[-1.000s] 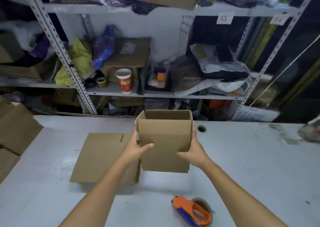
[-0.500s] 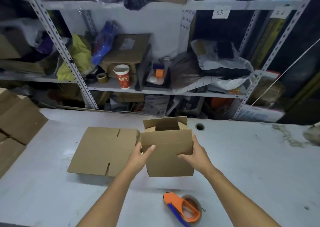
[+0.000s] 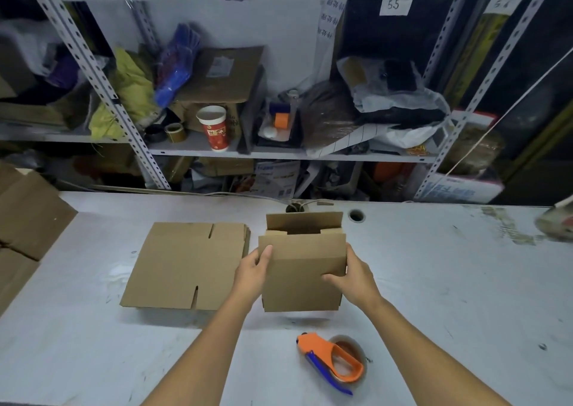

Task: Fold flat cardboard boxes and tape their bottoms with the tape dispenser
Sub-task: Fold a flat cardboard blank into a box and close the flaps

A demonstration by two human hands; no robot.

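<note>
Box (image 3: 304,278) is in the middle of the table (image 3: 434,281), just beyond the tape dispenser (image 3: 333,359), which lies nearest on its side with nothing touching it. The box is thin corrugated card. It is probably light and stiff across the panels but easy to skew or crush at the creases, so the side walls look like the best hold. The left hand (image 3: 252,274) grips the left wall with its thumb on the near face and its fingers hidden behind. The right hand (image 3: 353,277) grips the right wall the same way. Both forearms reach straight forward. I cannot tell whether the box touches the table. Its far flaps stand open. Just to its left lies a flat stack (image 3: 186,266), and behind are cluttered shelves (image 3: 217,153).
</note>
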